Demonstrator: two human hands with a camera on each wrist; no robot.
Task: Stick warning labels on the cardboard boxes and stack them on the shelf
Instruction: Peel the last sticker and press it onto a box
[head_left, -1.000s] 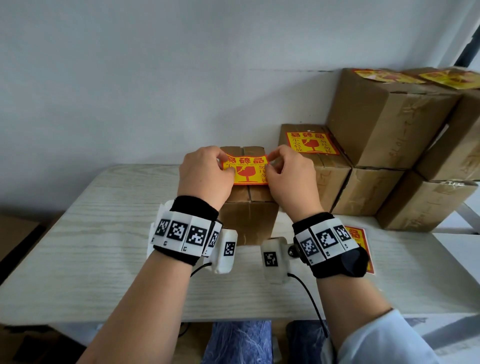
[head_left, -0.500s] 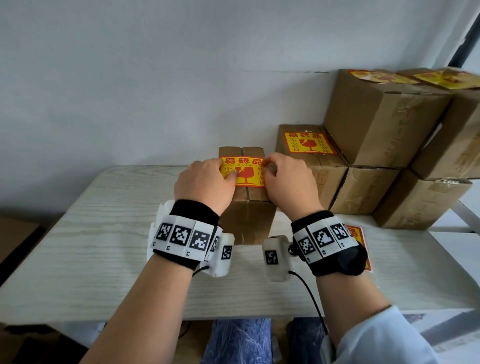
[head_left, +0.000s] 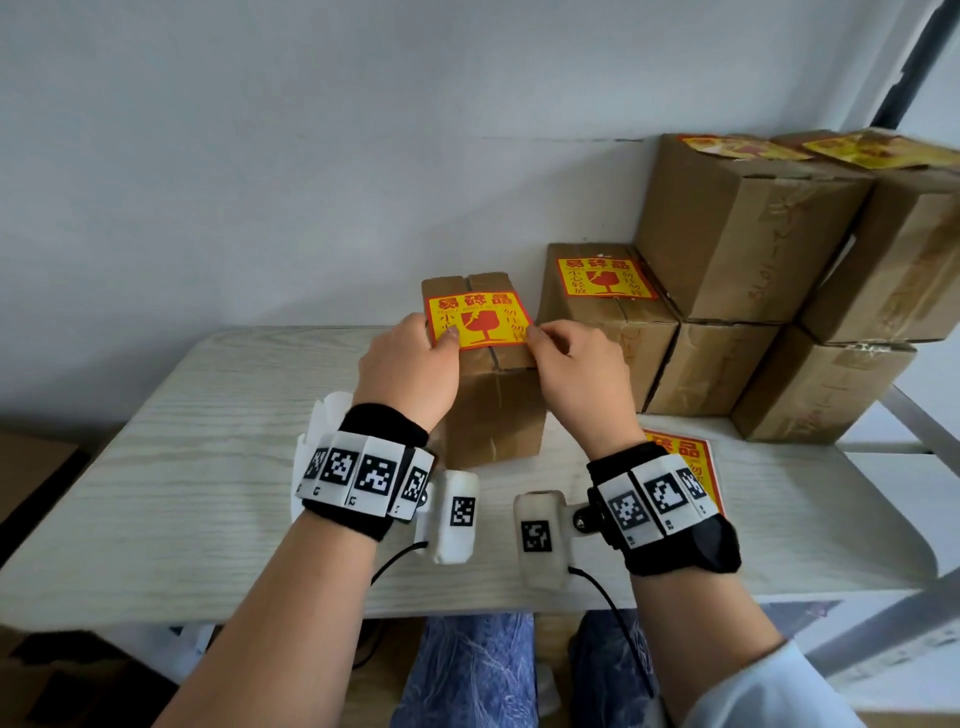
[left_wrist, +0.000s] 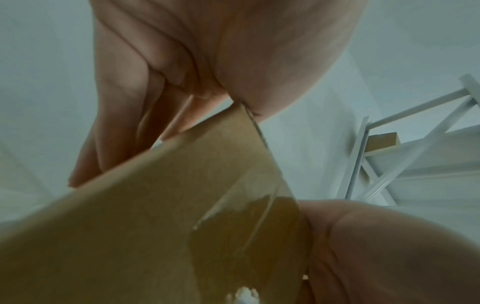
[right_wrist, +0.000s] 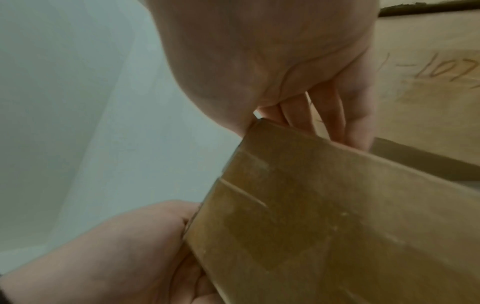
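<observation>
A small cardboard box stands on the pale wooden table, seen up close in both wrist views. A yellow and red warning label lies flat across its top. My left hand pinches the label's near left corner, thumb on top, fingers reaching down the box's left side. My right hand pinches the near right corner, with its fingers down the right side.
To the right a labelled box touches a stack of several boxes against the wall. More labels lie on the table under my right wrist, white backing paper under my left. A white shelf frame shows at the right.
The label has come down from above the box and now lies flat on its top. Both hands have slid back toward me to the label's near corners.
</observation>
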